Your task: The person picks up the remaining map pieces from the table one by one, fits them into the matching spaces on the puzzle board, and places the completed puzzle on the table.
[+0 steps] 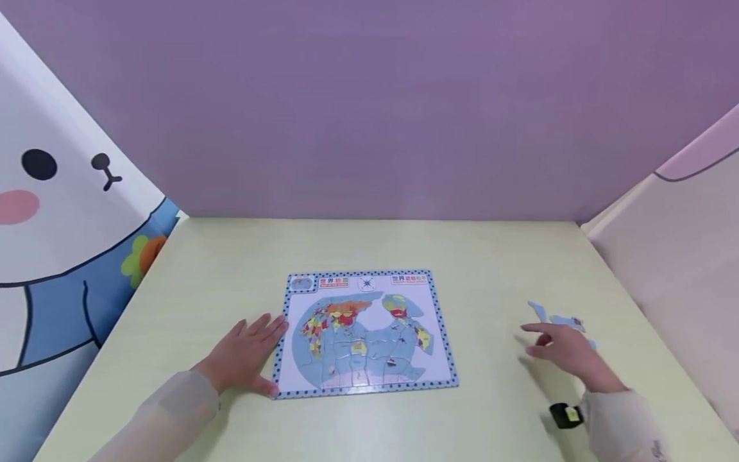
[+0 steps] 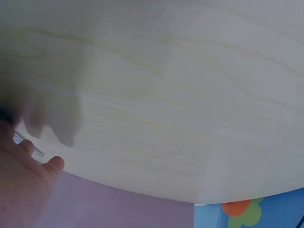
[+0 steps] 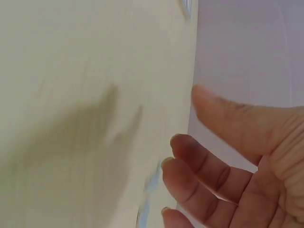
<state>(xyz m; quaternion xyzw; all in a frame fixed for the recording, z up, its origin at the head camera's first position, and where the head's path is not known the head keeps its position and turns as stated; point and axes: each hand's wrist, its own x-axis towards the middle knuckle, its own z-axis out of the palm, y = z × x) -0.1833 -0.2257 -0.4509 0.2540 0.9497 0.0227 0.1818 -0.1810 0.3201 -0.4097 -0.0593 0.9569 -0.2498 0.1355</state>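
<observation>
A world-map jigsaw puzzle [image 1: 441, 369] with a blue dotted border lies flat on the table. Many map pieces sit in its frame, and white backing shows through gaps at the upper middle and lower right. My left hand [image 1: 245, 353] rests against the board's left edge, fingers spread and straight. To the right, my right hand [image 1: 568, 353] hovers beside several loose blue puzzle pieces [image 1: 538, 311], partly covering them. In the right wrist view, the fingers [image 3: 183, 183] are loosely bent, thumb apart, with nothing between them. Blurred blue pieces [image 3: 144, 211] show past the fingertips.
The pale wooden table [image 1: 358, 430] meets a purple wall panel [image 1: 369, 115] at the back. A panel with a cartoon animal [image 1: 63, 256] stands on the left, a pale one [image 1: 681, 269] on the right. A small black device [image 1: 566, 415] is at the right wrist.
</observation>
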